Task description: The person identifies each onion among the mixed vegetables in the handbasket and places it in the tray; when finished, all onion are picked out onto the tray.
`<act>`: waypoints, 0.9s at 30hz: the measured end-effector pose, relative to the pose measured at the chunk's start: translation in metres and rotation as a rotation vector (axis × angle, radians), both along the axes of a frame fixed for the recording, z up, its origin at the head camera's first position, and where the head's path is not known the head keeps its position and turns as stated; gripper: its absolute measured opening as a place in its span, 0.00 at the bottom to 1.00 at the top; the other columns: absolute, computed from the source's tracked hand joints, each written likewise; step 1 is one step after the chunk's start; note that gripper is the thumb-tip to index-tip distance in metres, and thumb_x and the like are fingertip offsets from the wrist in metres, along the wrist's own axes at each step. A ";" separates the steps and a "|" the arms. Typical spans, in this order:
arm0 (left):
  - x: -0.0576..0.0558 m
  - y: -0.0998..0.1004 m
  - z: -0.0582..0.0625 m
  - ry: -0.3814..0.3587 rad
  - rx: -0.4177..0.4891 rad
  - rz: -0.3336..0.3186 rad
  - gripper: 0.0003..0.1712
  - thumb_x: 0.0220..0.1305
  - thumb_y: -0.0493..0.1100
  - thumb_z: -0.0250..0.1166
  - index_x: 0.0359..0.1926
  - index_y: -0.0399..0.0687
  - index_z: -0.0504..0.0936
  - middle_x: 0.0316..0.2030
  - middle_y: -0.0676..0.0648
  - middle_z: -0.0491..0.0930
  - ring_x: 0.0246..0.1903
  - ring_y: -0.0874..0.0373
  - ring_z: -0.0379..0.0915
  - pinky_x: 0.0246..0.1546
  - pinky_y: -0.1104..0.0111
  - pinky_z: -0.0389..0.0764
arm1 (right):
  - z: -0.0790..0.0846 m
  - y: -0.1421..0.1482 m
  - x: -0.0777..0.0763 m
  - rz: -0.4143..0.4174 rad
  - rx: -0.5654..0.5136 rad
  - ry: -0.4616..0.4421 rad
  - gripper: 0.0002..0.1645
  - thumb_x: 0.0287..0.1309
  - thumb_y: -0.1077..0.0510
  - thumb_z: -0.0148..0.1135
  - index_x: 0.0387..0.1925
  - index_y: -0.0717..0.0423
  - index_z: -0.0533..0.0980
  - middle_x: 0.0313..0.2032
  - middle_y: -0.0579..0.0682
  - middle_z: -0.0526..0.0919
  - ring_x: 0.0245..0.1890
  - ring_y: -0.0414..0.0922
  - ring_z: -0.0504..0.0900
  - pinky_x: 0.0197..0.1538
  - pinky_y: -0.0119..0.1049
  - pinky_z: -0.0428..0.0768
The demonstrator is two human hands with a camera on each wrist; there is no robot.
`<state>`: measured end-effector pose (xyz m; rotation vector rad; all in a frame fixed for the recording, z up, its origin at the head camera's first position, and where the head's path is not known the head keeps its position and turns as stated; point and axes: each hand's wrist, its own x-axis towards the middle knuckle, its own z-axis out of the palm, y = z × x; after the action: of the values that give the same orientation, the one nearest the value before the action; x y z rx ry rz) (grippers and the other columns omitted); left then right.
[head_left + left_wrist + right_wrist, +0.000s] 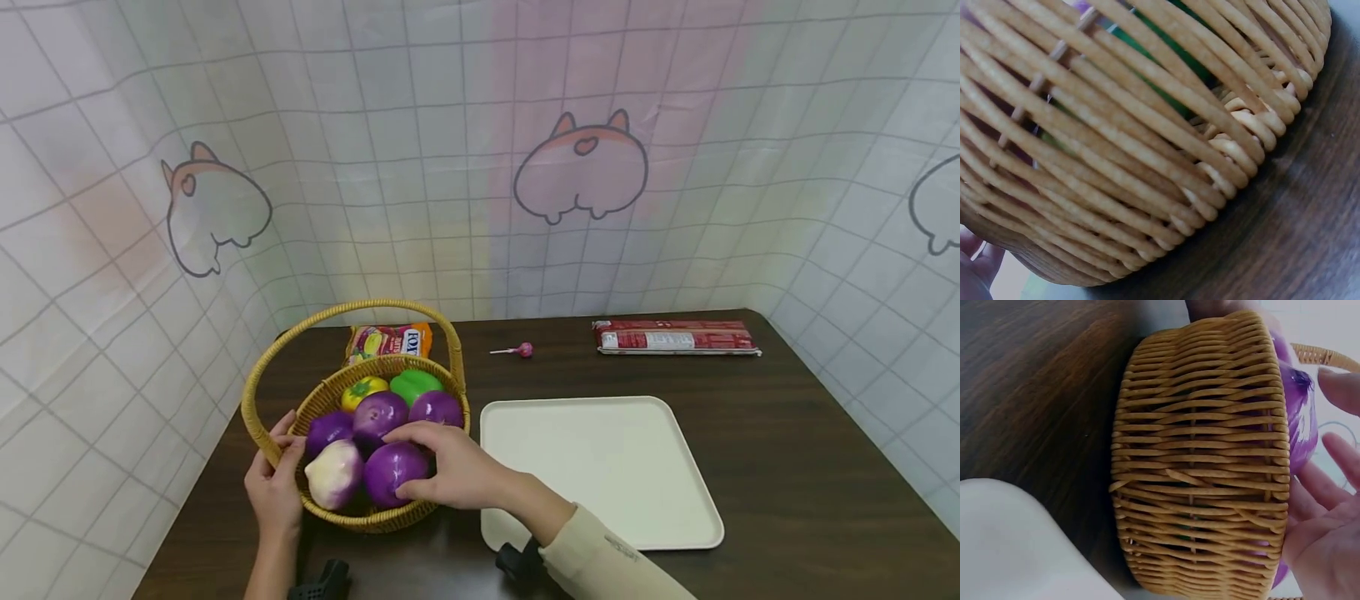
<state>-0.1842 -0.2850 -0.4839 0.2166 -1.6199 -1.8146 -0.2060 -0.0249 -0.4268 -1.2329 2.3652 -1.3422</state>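
Left grip (276,492) clasps the golden wicker basket (382,525) by its side; right grip (456,471) spans a glossy round purple onion (386,477) at its six o'clock.
I'd brace the basket and cup the onion at its widest; whether those fingers have clamped, I can't tell. At the basket's three o'clock, a white rectangular tray (600,475) rests on the dark wood worktop (810,433), pale gridded sheeting (420,167) hanging at twelve.

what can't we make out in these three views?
- Floor of the basket: head view, covered by the purple vegetables.
- Lower part of the colourful packet: head view, behind the basket.
- Fine print on the red package: head view, too small.
- Rest of the basket: left wrist view, cut off by the top and left edges.
- Rest of the white tray: right wrist view, cut off by the left and bottom edges.
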 end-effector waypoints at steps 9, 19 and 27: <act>-0.001 -0.001 0.001 0.008 0.001 0.008 0.07 0.65 0.31 0.62 0.33 0.28 0.77 0.56 0.39 0.79 0.60 0.52 0.71 0.56 0.76 0.68 | 0.002 -0.005 -0.008 0.091 0.041 0.041 0.28 0.55 0.51 0.69 0.59 0.44 0.75 0.62 0.42 0.75 0.62 0.40 0.71 0.56 0.34 0.75; -0.001 0.001 -0.001 -0.009 -0.002 0.017 0.08 0.66 0.31 0.61 0.34 0.25 0.75 0.55 0.41 0.80 0.57 0.55 0.72 0.53 0.76 0.69 | -0.004 -0.013 -0.015 0.177 0.103 0.072 0.32 0.53 0.51 0.71 0.62 0.41 0.74 0.63 0.42 0.72 0.63 0.37 0.69 0.58 0.33 0.73; -0.003 0.002 -0.001 0.027 0.004 0.009 0.07 0.65 0.28 0.59 0.33 0.22 0.72 0.55 0.38 0.79 0.54 0.51 0.73 0.54 0.75 0.70 | -0.006 -0.015 -0.014 0.145 0.111 0.057 0.36 0.52 0.49 0.72 0.63 0.39 0.72 0.61 0.42 0.72 0.59 0.37 0.71 0.56 0.33 0.74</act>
<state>-0.1867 -0.2826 -0.4848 0.1997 -1.5939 -1.8069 -0.2197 -0.0394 -0.4332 -1.3976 2.3021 -1.1308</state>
